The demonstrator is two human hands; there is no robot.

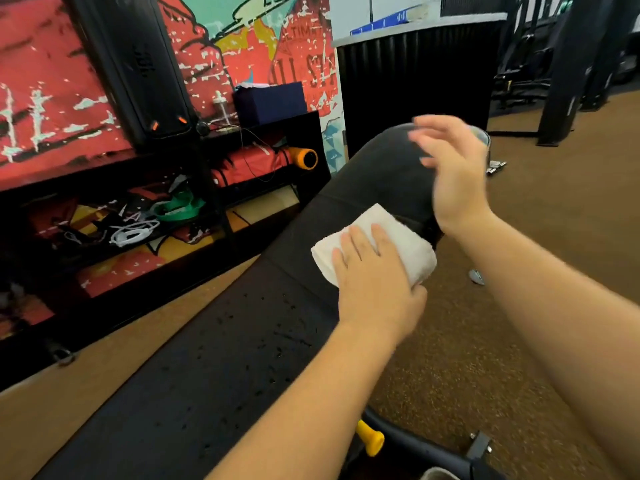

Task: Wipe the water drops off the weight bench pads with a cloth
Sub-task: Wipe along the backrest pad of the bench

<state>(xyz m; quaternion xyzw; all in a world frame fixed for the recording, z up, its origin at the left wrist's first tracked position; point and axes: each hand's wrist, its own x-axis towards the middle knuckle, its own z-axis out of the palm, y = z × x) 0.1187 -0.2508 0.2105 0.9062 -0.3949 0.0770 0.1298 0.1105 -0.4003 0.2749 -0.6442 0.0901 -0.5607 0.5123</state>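
Note:
A long black weight bench (221, 368) runs diagonally from the lower left to the upper right. Water drops (277, 327) speckle its near pad. A folded white cloth (398, 237) lies on the bench, about halfway along it. My left hand (374, 282) presses flat on the cloth with straight fingers, thumb at the cloth's right edge. My right hand (453, 171) hovers above the far pad (377, 164), fingers spread and blurred, holding nothing.
A black shelf (263, 133) with bands, cords and an orange roller (304, 158) stands left of the bench against a painted wall. A yellow adjustment knob (370, 441) sticks out under the bench's near end. Brown speckled floor lies to the right, and black machine frames (568, 74) stand at the far right.

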